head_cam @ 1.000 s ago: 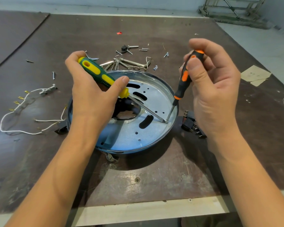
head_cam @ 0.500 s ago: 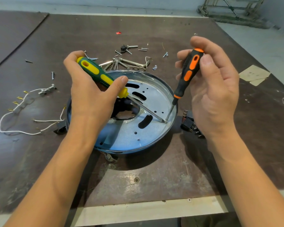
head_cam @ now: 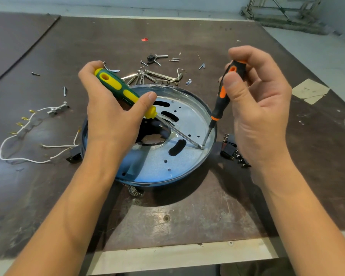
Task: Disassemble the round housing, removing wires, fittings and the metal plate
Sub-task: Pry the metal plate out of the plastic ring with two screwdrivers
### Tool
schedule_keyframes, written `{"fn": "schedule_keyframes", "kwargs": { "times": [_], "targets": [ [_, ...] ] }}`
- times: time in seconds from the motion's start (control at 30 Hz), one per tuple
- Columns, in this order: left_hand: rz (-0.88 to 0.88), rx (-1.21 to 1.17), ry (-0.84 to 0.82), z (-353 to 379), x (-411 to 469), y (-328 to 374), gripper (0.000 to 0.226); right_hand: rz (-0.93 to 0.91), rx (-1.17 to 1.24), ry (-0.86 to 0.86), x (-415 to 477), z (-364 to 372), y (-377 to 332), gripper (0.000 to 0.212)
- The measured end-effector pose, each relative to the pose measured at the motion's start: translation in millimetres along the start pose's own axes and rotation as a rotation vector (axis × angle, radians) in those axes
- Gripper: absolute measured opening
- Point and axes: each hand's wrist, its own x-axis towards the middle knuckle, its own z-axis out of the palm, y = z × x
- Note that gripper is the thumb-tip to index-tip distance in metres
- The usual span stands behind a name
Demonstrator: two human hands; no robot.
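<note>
Brown desk (head_cam: 187,216), centre: round blue metal housing (head_cam: 163,183), silvery perforated metal plate (head_cam: 187,124) still seated | your right hand (head_cam: 257,108) has rolled the black-and-orange screwdriver (head_cam: 220,104) between its fingers | your left hand (head_cam: 112,116) keeps gripping the green-and-yellow screwdriver (head_cam: 124,90), both tips at one edge screw (head_cam: 202,146) | screw likely loosening, plate not yet free

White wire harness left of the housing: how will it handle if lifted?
Probably floppy: the white wire harness lies in loose loops. Likely light, being thin. Its brass terminals and metal fitting may dangle and snag.

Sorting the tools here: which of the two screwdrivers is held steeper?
The slim black-and-orange screwdriver in the right hand; the green-and-yellow screwdriver in the left hand lies much flatter.
</note>
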Motion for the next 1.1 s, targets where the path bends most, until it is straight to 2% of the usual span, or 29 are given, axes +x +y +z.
{"fn": "schedule_keyframes", "kwargs": {
  "times": [0.17,0.23,0.33,0.53,0.63,0.73,0.93,1.03,1.1],
  "targets": [
    [0.003,0.002,-0.003,0.3,-0.5,0.3,0.082,0.102,0.168,0.022,-2.7,-1.5,-0.9,0.028],
    [0.003,0.002,-0.001,0.3,-0.6,0.3,0.082,0.087,0.094,0.068,-1.0,0.7,-1.1,0.022],
    [0.006,0.003,0.002,0.2,-0.9,0.7,0.082,0.026,-0.032,0.075,2.0,-2.2,1.1,0.025],
    [0.006,0.010,0.008,0.2,-1.1,0.5,0.081,0.119,0.196,0.048,-1.6,-2.0,-3.8,0.027],
    [0.006,0.005,0.001,0.1,-0.8,0.8,0.081,0.055,0.107,0.030,-1.2,4.0,-5.8,0.015],
    [0.006,0.000,-0.001,-0.1,-0.8,1.1,0.082,0.010,0.012,0.036,0.7,1.1,-2.1,0.022],
    [0.003,0.001,-0.002,-0.1,-0.4,1.0,0.082,0.107,0.185,0.042,-0.6,-3.4,-2.9,0.030],
    [0.000,0.002,-0.003,-0.4,-0.3,1.3,0.082,0.048,0.106,0.052,-0.5,2.3,-3.5,0.018],
    [-0.001,0.004,-0.003,-0.4,-0.5,1.5,0.082,0.001,0.040,0.054,0.5,1.9,-1.0,0.020]
  ]
}}
